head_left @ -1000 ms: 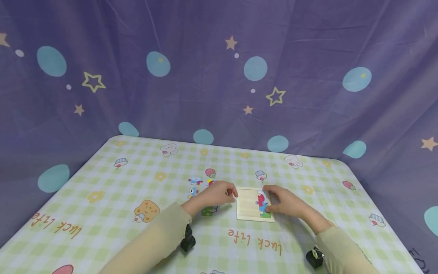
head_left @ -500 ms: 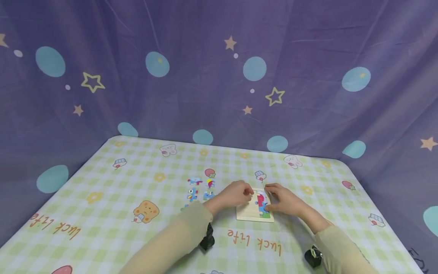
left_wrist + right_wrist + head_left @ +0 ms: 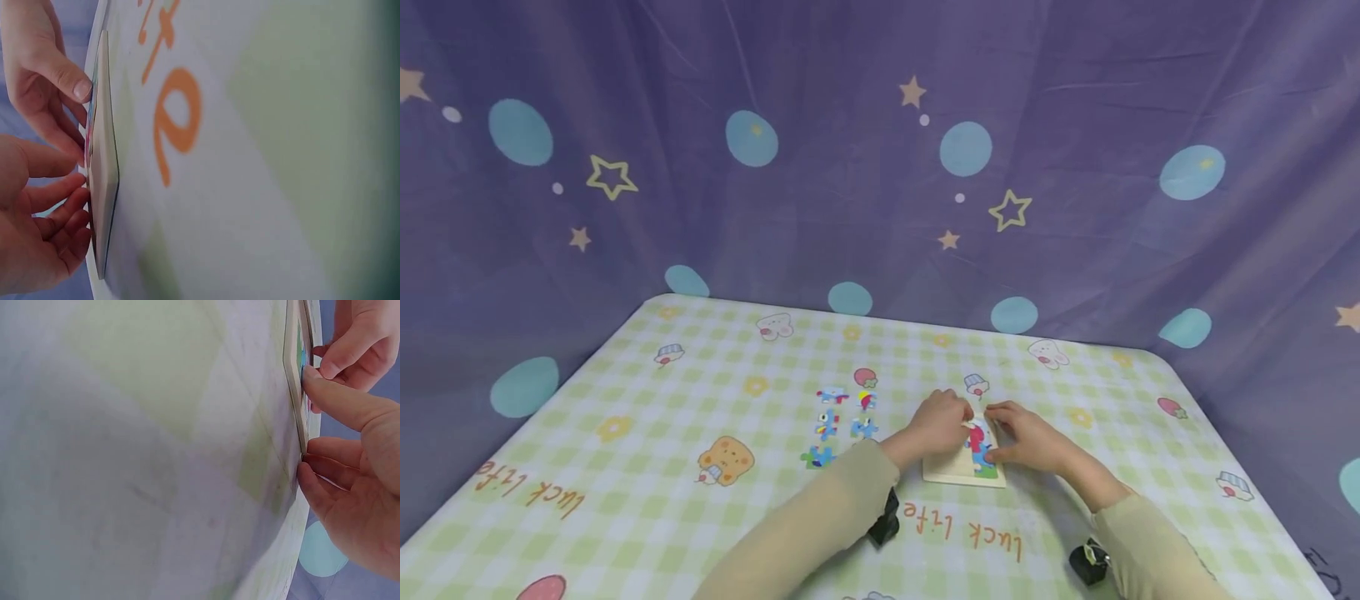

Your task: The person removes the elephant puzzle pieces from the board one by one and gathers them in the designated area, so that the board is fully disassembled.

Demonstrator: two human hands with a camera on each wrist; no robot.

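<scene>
Partly beneath the left hand (image 3: 938,425) lies the puzzle frame (image 3: 958,480), touched by the right hand (image 3: 1036,442), fingers relaxed. Whether the left pinches anything, I cannot tell. Dropping the left sleeve (image 3: 827,517) could scatter at least 5 loose pieces (image 3: 827,425) beside it.

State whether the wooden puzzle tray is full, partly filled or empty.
The tray is partly filled: in the head view, puzzle pieces line its right side, while bare wood shows below the left hand.
</scene>
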